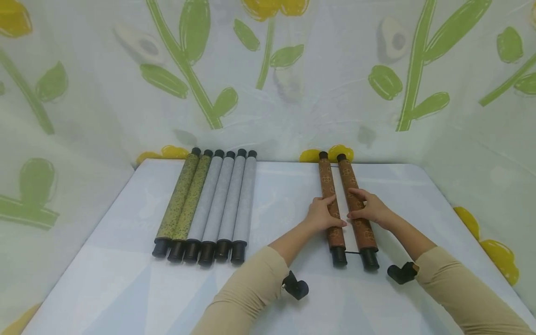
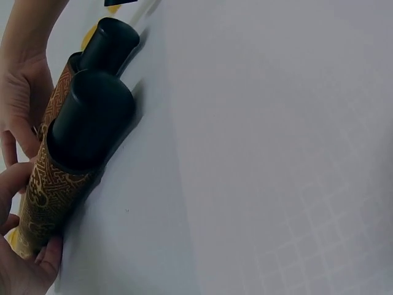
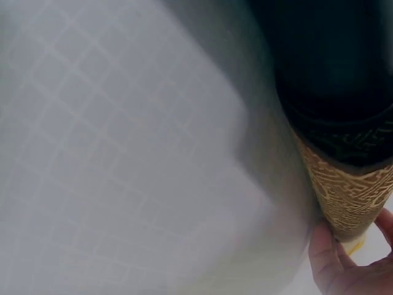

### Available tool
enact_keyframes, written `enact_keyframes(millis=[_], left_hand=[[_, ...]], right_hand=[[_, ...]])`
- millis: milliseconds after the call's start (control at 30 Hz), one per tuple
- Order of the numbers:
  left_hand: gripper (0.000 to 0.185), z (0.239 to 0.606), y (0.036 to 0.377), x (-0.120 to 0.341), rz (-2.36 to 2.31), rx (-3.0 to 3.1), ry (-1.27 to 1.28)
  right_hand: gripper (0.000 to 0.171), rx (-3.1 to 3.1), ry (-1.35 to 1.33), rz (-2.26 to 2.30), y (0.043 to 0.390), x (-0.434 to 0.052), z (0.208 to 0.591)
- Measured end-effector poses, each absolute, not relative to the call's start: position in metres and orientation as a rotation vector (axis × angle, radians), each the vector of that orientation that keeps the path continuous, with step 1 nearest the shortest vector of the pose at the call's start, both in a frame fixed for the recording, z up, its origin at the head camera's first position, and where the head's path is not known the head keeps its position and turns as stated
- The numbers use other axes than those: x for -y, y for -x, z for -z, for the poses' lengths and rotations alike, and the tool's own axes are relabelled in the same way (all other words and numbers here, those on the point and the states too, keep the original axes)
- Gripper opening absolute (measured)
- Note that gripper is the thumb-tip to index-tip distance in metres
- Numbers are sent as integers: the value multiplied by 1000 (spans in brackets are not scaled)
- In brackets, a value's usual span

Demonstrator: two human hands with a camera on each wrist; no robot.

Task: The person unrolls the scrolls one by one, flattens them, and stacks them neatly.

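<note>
A brown, gold-patterned scroll with black end knobs lies partly unrolled, a narrow white strip (image 1: 340, 197) showing between its left roller (image 1: 326, 179) and right roller (image 1: 348, 179). My left hand (image 1: 320, 216) grips the left roller, thumb on the near inner side and fingers across its far part. With thumb and fingers, my right hand (image 1: 372, 210) holds the right roller around its middle. In the left wrist view, the left roller's black knob (image 2: 92, 120) is closest. The right wrist view shows my right hand (image 3: 356, 267) at the patterned roller (image 3: 347, 193), its fingers partly cut off.
To the left, two green speckled scrolls (image 1: 177, 200) and several pale grey scrolls (image 1: 228, 200) lie rolled up side by side. They rest on a white table (image 1: 284, 186). Behind it hangs a flower-print curtain (image 1: 318, 111). A black wrist device (image 1: 296, 286) sits below my left wrist.
</note>
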State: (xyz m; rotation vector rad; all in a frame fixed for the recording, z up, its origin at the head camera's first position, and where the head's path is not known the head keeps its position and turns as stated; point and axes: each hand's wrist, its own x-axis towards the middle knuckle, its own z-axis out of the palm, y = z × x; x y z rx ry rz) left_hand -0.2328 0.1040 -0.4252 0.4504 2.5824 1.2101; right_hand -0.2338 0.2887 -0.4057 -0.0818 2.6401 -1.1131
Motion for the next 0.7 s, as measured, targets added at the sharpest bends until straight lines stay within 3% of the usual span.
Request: enact_keyframes(millis=[700], left_hand=[[80,436,245,-96,-1167,-2561,-445]], right_hand=[[74,-2582,121,1103,232,-300,405]])
